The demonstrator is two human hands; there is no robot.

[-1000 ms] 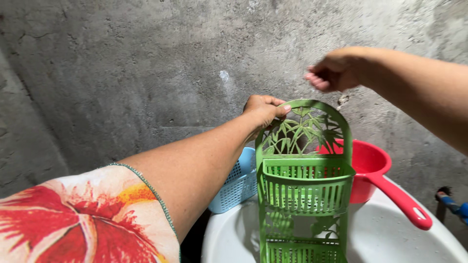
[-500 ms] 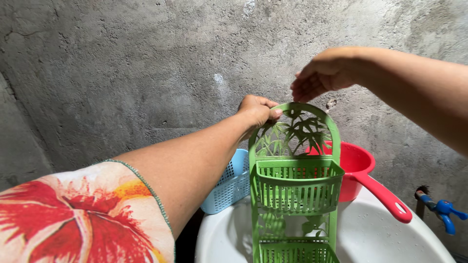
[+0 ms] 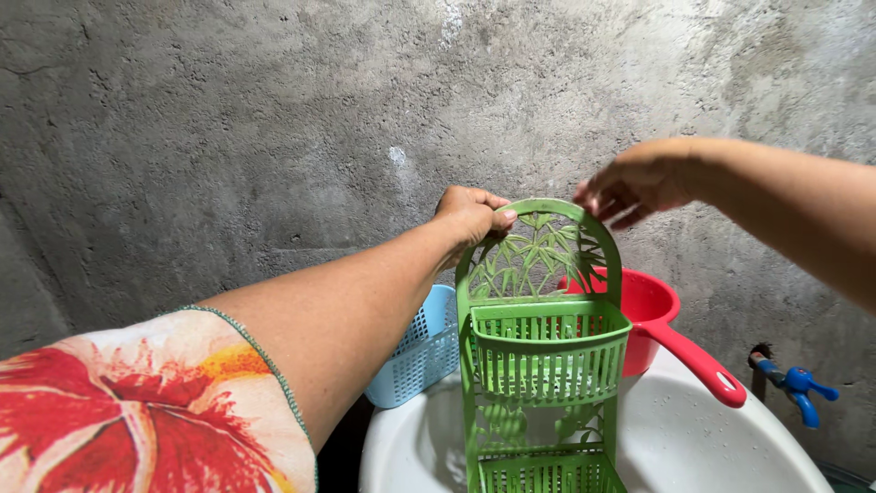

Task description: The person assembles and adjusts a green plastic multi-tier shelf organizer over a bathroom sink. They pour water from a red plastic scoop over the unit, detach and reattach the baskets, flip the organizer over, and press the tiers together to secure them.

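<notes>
Down at the bottom edge, a white basin (image 3: pixel 730 447) holds the foot of the green rack (image 3: pixel 538 365), standing upright. Left hand (image 3: pixel 473 215) is clamped on the rack's arched top. Right hand (image 3: pixel 634 183) hovers just beside that arch, fingers loosely spread, holding nothing. Behind: blue basket (image 3: pixel 420 351), red dipper (image 3: pixel 675 324), concrete wall (image 3: pixel 274 119).

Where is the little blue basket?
In the head view, the blue basket sits low, left of centre, just left of the green rack held by the left hand, beside the white basin.
</notes>
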